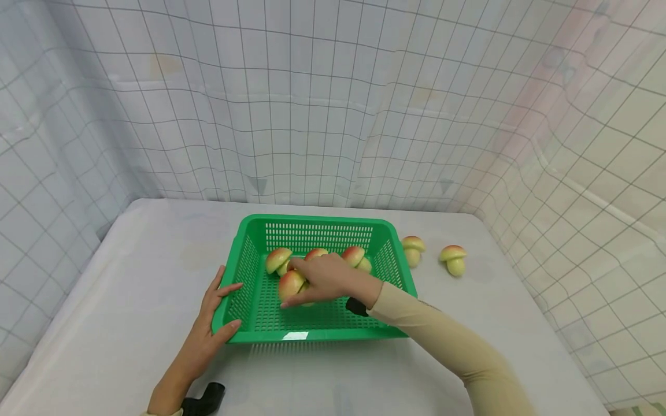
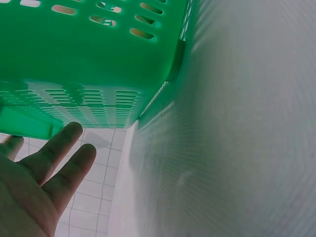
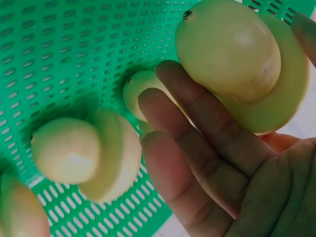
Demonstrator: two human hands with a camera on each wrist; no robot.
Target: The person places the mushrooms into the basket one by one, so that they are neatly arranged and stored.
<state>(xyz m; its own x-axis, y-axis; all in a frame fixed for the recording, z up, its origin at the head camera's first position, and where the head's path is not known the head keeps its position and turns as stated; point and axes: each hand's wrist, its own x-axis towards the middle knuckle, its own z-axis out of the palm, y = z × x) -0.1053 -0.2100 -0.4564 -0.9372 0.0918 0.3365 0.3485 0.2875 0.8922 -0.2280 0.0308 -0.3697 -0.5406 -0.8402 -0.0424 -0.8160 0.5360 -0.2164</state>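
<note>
A green plastic basket with slotted walls stands on the white-covered table. Inside it, my right hand pinches a toy mushroom with a rounded yellow-and-red cap and a pale stem, its other fingers extended below. Further mushrooms lie in the basket: one at the left, one partly hidden behind my hand and one at the right. At the basket's left side, my left hand rests on the rim, thumb near the front corner; in the left wrist view its fingers are straight and spread.
Two more mushrooms, a nearer one and a farther one, stand on the table to the right of the basket. White grid-patterned curtains hang behind and along both sides.
</note>
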